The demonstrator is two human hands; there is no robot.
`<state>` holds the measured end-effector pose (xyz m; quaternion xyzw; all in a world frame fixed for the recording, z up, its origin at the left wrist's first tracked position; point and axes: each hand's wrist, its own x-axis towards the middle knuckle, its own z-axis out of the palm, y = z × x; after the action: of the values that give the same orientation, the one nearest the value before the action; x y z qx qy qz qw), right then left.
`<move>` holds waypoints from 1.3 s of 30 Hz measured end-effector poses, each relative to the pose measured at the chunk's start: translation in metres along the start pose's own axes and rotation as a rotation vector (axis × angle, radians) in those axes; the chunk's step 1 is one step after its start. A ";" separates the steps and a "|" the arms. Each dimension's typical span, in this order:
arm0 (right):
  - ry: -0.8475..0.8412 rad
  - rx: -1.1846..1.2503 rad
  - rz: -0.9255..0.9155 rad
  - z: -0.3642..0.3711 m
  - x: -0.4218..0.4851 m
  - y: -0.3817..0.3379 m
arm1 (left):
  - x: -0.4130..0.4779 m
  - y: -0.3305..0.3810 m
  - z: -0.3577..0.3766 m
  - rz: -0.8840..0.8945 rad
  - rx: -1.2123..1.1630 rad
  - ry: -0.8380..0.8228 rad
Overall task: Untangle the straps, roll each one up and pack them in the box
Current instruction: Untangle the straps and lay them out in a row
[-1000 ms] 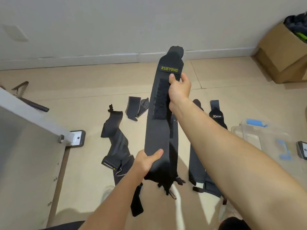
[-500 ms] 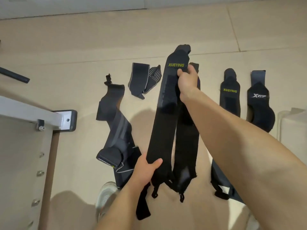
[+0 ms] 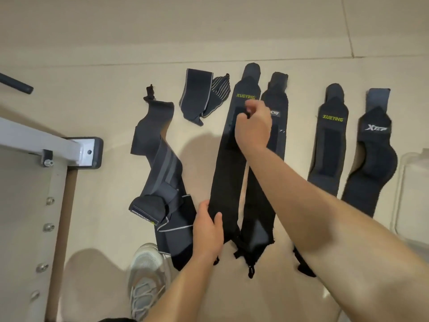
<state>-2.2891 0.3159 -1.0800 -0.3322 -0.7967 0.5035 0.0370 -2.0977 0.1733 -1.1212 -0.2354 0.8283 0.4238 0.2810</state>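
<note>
Going off the middle strap [image 3: 228, 163] on the floor [image 3: 92, 43]: left hand [image 3: 207, 228] gripping its near end, right hand [image 3: 254, 126] over its far end. Just right, second strap [image 3: 277, 140]; further right, third strap [image 3: 330, 145], fourth strap [image 3: 373, 159], then box [image 3: 413, 194] at the edge. Just left, bunched strap [image 3: 160, 173]; left and behind, folded strap [image 3: 197, 94]. Way left, table leg [image 3: 79, 152]; left and nearer, shoe [image 3: 146, 270].

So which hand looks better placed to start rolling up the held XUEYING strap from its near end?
Probably the left hand: it grips the near end of the strap, while the right hand sits by the logo.
</note>
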 end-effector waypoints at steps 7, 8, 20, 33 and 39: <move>-0.486 -0.198 0.052 -0.012 -0.144 0.069 | -0.029 0.013 -0.022 0.081 0.114 0.068; -0.521 -0.247 0.087 -0.016 -0.156 0.075 | -0.035 0.014 -0.029 0.087 0.132 0.076; -0.680 -0.360 0.061 -0.023 -0.185 0.055 | -0.037 0.001 -0.140 -0.020 0.122 0.631; -0.600 -0.351 0.230 0.060 -0.216 0.059 | 0.019 -0.028 -0.161 -0.204 -0.619 0.309; -0.803 -0.686 -0.008 0.068 -0.216 0.058 | 0.022 -0.033 -0.170 -0.289 -1.036 0.426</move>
<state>-2.1195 0.1560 -1.1021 -0.1032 -0.8684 0.3013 -0.3801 -2.1381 0.0108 -1.0727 -0.5331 0.5104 0.6747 0.0110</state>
